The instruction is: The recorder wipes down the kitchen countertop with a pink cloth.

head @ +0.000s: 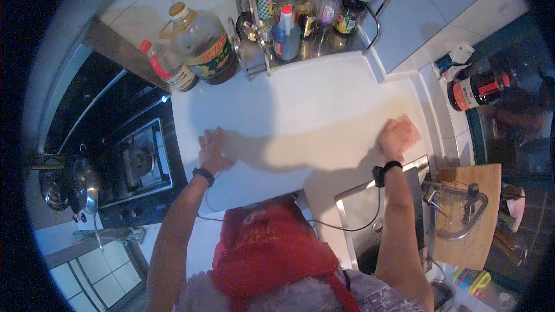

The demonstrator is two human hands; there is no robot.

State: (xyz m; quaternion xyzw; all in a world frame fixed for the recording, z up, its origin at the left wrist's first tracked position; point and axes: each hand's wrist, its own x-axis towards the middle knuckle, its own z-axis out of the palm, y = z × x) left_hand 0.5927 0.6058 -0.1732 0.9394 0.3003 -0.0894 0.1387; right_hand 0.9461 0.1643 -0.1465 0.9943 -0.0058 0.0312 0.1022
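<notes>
A white countertop [321,108] lies before me. My left hand [213,149] is at its left side, near the gas stove, fingers spread and nothing held; a black band circles the wrist. Over the counter's right part, beyond the sink, is my right hand [399,136]. It is blurred, and whether its fingers are closed or something is under them cannot be told. That wrist also wears a black band. A thin cable hangs from each wrist. A red apron [269,251] covers my front.
A gas stove [143,160] is at left. Behind the counter stand a large oil jug [208,52], a red-capped bottle [169,69] and a metal rack [316,56] of condiments. At right are a steel sink [362,234], faucet [468,225], wooden cutting board [481,251] and dark sauce bottle [477,91].
</notes>
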